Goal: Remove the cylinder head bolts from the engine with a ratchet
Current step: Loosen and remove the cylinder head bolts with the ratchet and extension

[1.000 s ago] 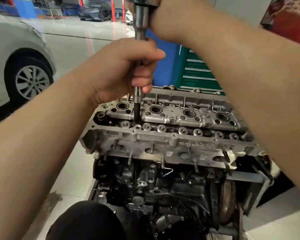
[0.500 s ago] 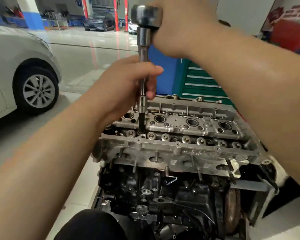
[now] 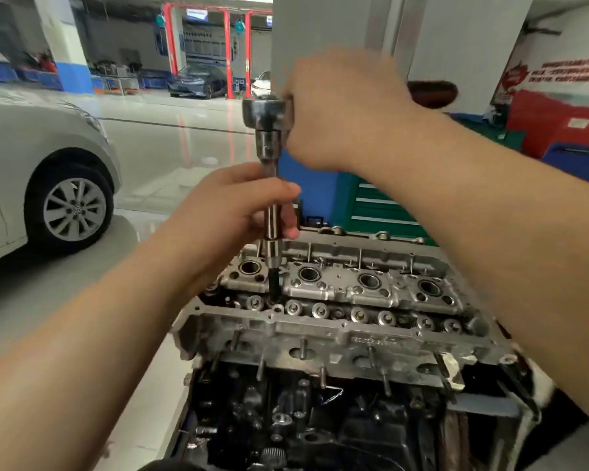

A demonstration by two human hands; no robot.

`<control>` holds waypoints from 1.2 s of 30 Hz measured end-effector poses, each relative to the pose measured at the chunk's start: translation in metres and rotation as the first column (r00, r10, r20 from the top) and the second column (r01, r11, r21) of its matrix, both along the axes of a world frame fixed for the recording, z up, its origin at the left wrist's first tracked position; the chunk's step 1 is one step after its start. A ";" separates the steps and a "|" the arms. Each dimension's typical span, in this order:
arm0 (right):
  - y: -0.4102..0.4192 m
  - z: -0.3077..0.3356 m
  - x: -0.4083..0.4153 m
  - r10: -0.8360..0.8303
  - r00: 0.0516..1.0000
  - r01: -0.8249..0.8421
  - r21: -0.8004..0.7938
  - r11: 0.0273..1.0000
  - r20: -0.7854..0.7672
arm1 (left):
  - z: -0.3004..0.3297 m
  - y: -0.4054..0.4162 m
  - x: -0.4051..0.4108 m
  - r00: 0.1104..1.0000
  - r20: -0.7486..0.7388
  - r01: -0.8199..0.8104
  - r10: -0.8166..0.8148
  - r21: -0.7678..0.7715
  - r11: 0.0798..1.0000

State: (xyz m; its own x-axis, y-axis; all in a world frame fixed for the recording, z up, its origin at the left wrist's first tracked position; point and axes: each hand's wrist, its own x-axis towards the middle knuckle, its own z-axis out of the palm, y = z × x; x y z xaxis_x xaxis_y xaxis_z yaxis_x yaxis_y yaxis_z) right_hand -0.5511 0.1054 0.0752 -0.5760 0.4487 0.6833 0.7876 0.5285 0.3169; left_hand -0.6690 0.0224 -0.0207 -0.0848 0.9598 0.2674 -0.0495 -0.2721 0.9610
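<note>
steel ratchet (image 3: 267, 112) gripped by right hand (image 3: 344, 110), left hand (image 3: 232, 212) pinching its extension (image 3: 272, 215) over the engine (image 3: 337, 300).

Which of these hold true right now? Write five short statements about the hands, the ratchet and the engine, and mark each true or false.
1. The left hand holds the upright extension bar. True.
2. The right hand rests flat on the engine. False: it grips the ratchet handle, above the engine.
3. The bar's lower end sits near the engine's left end. True.
4. A red car is parked at left. False: the car is silver.
5. The ratchet lies on the floor. False: it tops the bar.
</note>
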 end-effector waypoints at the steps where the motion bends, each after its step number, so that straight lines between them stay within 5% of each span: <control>1: -0.004 0.001 0.005 -0.077 0.997 0.075 0.099 0.992 0.016 | -0.004 -0.003 0.009 0.992 -0.042 -0.116 0.117 0.025 0.993; 4: -0.010 -0.001 0.009 -0.151 0.988 0.146 0.166 0.975 0.023 | -0.019 -0.002 0.046 0.917 -0.131 -0.366 0.377 0.099 0.925; 6: 0.004 0.001 0.005 -0.066 0.998 0.065 0.052 0.997 0.017 | -0.017 0.009 0.049 0.920 -0.032 -0.385 0.391 0.106 0.917; 9: 0.013 -0.001 0.000 0.257 0.964 -0.267 -0.309 0.913 -0.074 | -0.006 0.023 0.031 0.989 0.073 -0.134 0.131 0.039 0.990; 11: 0.014 -0.003 -0.003 0.275 0.952 -0.305 -0.381 0.873 -0.133 | -0.005 0.025 0.018 0.992 0.094 0.082 -0.084 0.025 0.996; 14: 0.002 0.008 0.002 -0.001 0.996 0.011 -0.097 0.995 0.094 | -0.011 0.027 0.000 0.979 0.096 0.176 -0.178 0.028 0.984; 18: -0.021 0.009 0.016 -0.223 0.962 0.205 0.129 0.970 0.154 | -0.028 0.028 0.014 0.996 0.022 -0.092 0.091 0.046 0.995; 21: -0.012 0.008 0.012 -0.049 0.992 0.039 0.089 0.995 0.118 | -0.032 0.028 0.020 0.988 0.141 -0.068 0.060 0.054 0.996; 26: 0.012 0.004 -0.008 0.327 0.945 -0.308 -0.372 0.876 -0.014 | -0.017 0.027 0.013 0.972 0.050 0.231 -0.231 -0.001 0.973; 29: 0.016 0.011 0.002 0.052 0.987 -0.014 -0.241 0.970 0.150 | -0.016 0.029 0.003 0.962 0.084 0.261 -0.258 -0.022 0.965; 31: 0.009 0.011 0.020 -0.100 0.975 0.120 -0.092 0.989 0.200 | -0.022 0.028 0.006 0.997 -0.010 0.072 -0.072 -0.016 0.997; 34: -0.002 0.006 0.026 -0.123 0.981 0.120 0.027 0.992 0.148 | -0.028 0.024 0.027 0.981 -0.012 -0.190 0.191 0.043 0.981; 36: 0.000 0.005 0.013 0.007 0.991 -0.008 0.006 1.000 0.135 | -0.027 0.022 0.034 0.978 0.121 -0.173 0.171 0.003 0.985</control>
State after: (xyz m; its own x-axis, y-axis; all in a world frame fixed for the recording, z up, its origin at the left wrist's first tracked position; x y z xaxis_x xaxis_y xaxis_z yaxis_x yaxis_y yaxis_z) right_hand -0.5383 0.1053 0.0801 -0.6666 0.4401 0.6016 0.7333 0.5319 0.4234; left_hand -0.6355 0.0447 -0.0472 -0.2804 0.9245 0.2583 -0.1158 -0.2997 0.9470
